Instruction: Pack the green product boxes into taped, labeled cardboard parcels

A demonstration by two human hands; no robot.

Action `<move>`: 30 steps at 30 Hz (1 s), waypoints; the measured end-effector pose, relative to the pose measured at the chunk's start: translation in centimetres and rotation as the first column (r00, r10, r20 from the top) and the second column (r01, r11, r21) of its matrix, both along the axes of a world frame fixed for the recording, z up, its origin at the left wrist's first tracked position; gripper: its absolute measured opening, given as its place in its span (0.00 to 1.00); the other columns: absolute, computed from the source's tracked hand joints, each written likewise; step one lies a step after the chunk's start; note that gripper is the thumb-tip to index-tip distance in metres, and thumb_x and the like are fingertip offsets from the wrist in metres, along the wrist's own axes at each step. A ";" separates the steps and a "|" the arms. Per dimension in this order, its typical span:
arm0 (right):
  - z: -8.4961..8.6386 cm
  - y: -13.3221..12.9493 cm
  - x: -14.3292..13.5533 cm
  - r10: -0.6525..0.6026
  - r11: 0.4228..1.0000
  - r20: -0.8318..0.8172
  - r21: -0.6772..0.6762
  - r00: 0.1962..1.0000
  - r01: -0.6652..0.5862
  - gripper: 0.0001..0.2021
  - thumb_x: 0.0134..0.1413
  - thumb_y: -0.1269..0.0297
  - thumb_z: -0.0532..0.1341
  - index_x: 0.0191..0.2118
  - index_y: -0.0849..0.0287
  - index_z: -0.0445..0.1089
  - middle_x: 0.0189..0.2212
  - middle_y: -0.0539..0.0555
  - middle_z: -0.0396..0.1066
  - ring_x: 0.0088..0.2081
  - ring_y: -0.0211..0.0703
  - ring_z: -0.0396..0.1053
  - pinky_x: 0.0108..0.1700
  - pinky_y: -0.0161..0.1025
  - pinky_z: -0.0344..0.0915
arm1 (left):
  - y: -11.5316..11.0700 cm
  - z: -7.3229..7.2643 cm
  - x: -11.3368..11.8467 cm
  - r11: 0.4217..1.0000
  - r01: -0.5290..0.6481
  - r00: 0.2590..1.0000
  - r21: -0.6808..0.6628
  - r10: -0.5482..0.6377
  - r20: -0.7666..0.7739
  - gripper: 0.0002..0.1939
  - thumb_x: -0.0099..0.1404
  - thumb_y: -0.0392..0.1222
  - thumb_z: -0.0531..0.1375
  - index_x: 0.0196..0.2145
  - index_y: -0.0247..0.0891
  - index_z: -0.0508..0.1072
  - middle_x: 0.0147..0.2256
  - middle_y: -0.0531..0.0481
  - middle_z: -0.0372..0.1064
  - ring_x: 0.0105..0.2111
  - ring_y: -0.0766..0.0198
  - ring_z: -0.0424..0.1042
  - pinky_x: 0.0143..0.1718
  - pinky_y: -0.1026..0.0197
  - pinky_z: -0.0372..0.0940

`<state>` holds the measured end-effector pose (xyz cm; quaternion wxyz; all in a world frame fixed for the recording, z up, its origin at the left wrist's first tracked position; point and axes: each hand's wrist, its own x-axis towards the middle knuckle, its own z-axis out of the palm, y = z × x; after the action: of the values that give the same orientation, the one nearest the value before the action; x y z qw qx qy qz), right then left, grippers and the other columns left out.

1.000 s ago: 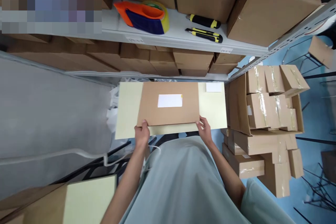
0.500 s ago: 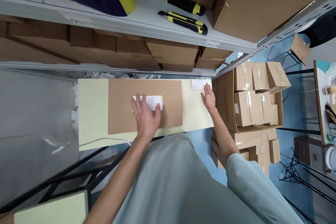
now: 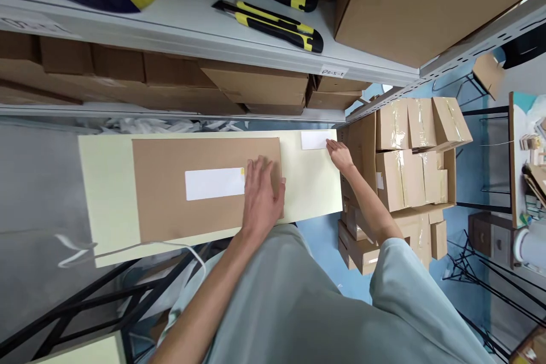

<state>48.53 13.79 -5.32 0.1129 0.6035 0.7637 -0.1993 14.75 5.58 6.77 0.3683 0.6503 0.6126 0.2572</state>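
Note:
A flat brown cardboard sheet (image 3: 170,216) lies on the pale yellow tabletop (image 3: 106,193). On the cardboard is a white rectangular slip (image 3: 213,184) with a small yellow mark at its right end. My left hand (image 3: 262,196) rests on the right part of the cardboard, fingers stretched out, just right of that slip. A second white slip (image 3: 314,140) lies flat at the table's far right corner. My right hand (image 3: 340,156) has its fingertips together on the right edge of this second slip; the thumb is not clearly visible.
Above the table runs a grey shelf (image 3: 170,23) holding two black-and-yellow utility knives (image 3: 273,24) and a large carton (image 3: 426,11). An open carton of small boxes (image 3: 392,179) stands at right. A white cord (image 3: 145,244) crosses the table's near left edge.
My left hand has slid right off the slip on the cardboard, uncovering it. My right hand's fingers have closed in at the second slip's edge. The view has shifted closer.

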 end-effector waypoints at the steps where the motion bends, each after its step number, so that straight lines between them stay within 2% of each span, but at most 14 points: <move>1: 0.0 0.1 0.0 0.025 1.000 0.015 0.000 1.000 -0.025 0.28 0.72 0.81 0.50 0.71 0.70 0.70 0.76 0.69 0.62 0.75 0.61 0.64 0.75 0.59 0.62 | 0.0 0.0 0.3 1.000 0.020 1.000 0.003 -0.020 0.000 0.30 0.80 0.52 0.54 0.72 0.34 0.65 0.77 0.29 0.55 0.81 0.38 0.44 0.79 0.29 0.47; 8: 0.0 0.4 0.2 0.094 0.996 0.060 -0.004 0.994 -0.094 0.26 0.74 0.80 0.47 0.68 0.78 0.72 0.74 0.71 0.65 0.72 0.61 0.67 0.72 0.56 0.64 | 0.1 0.3 2.9 0.994 0.104 0.994 0.012 -0.104 0.020 0.28 0.82 0.54 0.51 0.70 0.36 0.67 0.77 0.32 0.58 0.80 0.40 0.48 0.78 0.30 0.52; 14: 0.1 0.3 0.4 0.114 0.993 0.077 -0.003 0.991 -0.114 0.26 0.74 0.81 0.46 0.66 0.77 0.74 0.69 0.73 0.71 0.69 0.60 0.70 0.71 0.55 0.63 | 0.0 0.4 3.6 0.989 0.147 0.989 0.036 -0.147 0.011 0.27 0.82 0.53 0.52 0.69 0.35 0.68 0.76 0.31 0.59 0.80 0.39 0.49 0.78 0.30 0.53; 18: 0.0 0.4 0.4 0.101 0.995 0.082 0.016 0.991 -0.103 0.27 0.73 0.81 0.47 0.69 0.76 0.72 0.73 0.74 0.65 0.71 0.61 0.66 0.73 0.58 0.60 | 0.2 0.4 3.6 0.987 0.159 0.987 0.024 -0.159 0.020 0.27 0.81 0.52 0.52 0.69 0.37 0.68 0.76 0.33 0.59 0.81 0.40 0.48 0.77 0.30 0.53; 21: 0.0 0.3 0.4 0.097 0.995 0.083 0.011 0.992 -0.098 0.28 0.72 0.82 0.47 0.69 0.75 0.71 0.75 0.73 0.62 0.71 0.60 0.67 0.72 0.56 0.61 | 0.4 0.4 3.8 0.985 0.170 0.985 0.023 -0.171 0.017 0.27 0.81 0.52 0.53 0.69 0.37 0.69 0.76 0.33 0.58 0.81 0.40 0.47 0.78 0.30 0.53; 26: 0.2 0.3 0.4 0.079 0.997 0.077 -0.002 0.994 -0.079 0.26 0.72 0.81 0.48 0.66 0.78 0.73 0.67 0.78 0.71 0.67 0.62 0.71 0.71 0.57 0.62 | 0.5 0.3 4.3 0.982 0.184 0.983 0.032 -0.185 0.014 0.26 0.80 0.51 0.54 0.69 0.38 0.69 0.76 0.34 0.60 0.80 0.41 0.49 0.78 0.31 0.53; 28: 0.3 0.4 0.4 0.067 0.998 0.073 0.004 0.995 -0.067 0.26 0.72 0.80 0.47 0.67 0.79 0.71 0.69 0.79 0.69 0.69 0.63 0.69 0.72 0.58 0.61 | 0.7 0.2 4.5 0.979 0.200 0.980 0.037 -0.201 0.007 0.26 0.80 0.51 0.54 0.69 0.37 0.69 0.75 0.34 0.61 0.80 0.41 0.51 0.78 0.31 0.54; 30: 0.3 0.5 0.5 0.056 0.998 0.069 0.008 0.996 -0.057 0.28 0.71 0.81 0.48 0.70 0.78 0.68 0.75 0.76 0.62 0.73 0.62 0.64 0.73 0.59 0.61 | 0.8 0.2 4.8 0.973 0.226 0.974 0.036 -0.226 -0.004 0.26 0.80 0.50 0.54 0.69 0.37 0.69 0.75 0.33 0.61 0.79 0.40 0.52 0.78 0.31 0.55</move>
<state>49.01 14.33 -4.99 0.1417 0.5889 0.7771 -0.1713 19.51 6.40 6.95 0.3834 0.7224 0.5298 0.2247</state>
